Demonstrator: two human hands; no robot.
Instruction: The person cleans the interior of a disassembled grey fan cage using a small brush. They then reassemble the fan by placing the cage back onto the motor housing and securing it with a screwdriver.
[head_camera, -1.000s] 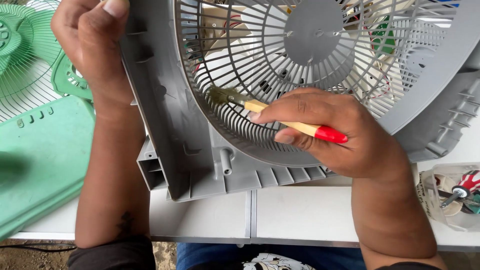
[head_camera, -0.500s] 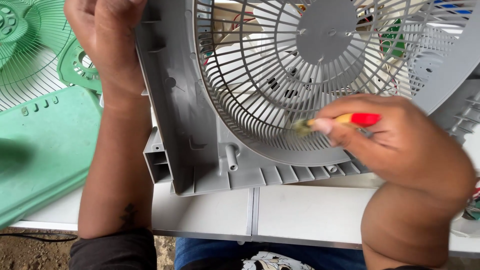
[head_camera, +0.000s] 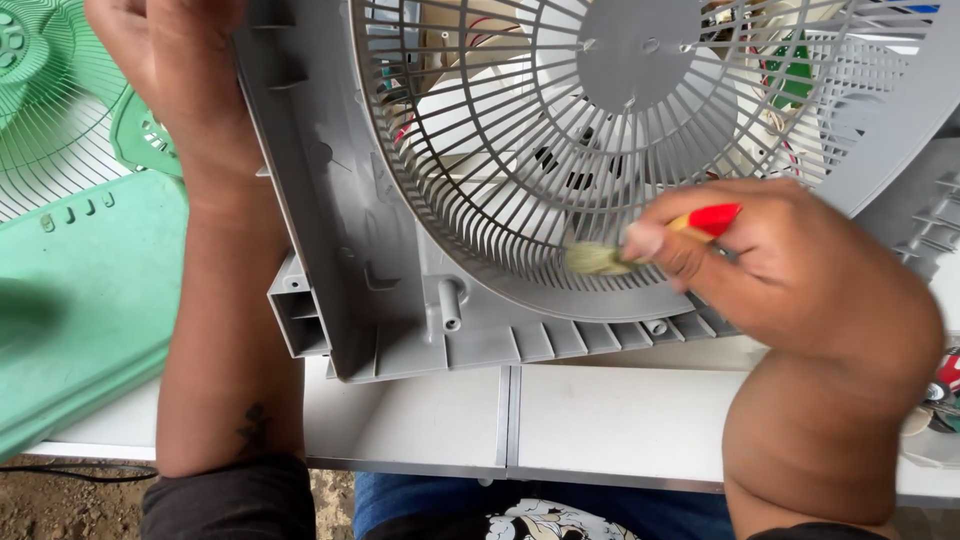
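Note:
A grey plastic fan housing (head_camera: 400, 300) with a round grille (head_camera: 560, 130) stands tilted on the white table (head_camera: 600, 420). My left hand (head_camera: 170, 50) grips the housing's upper left edge, partly cut off by the frame's top. My right hand (head_camera: 780, 270) holds a small brush (head_camera: 650, 245) with a red-tipped wooden handle. Its worn bristles touch the grille's lower ribs. Wires and a white inner part show through the grille.
A green fan housing (head_camera: 70, 300) with its green grille (head_camera: 50, 120) lies at the left. At the right table edge sits a clear container (head_camera: 940, 400) with small tools. Brown ground shows below the table's front edge.
My right hand swept the brush from the grille's lower left rim across to its lower right. The view shifted slightly; my left hand keeps its hold on the housing.

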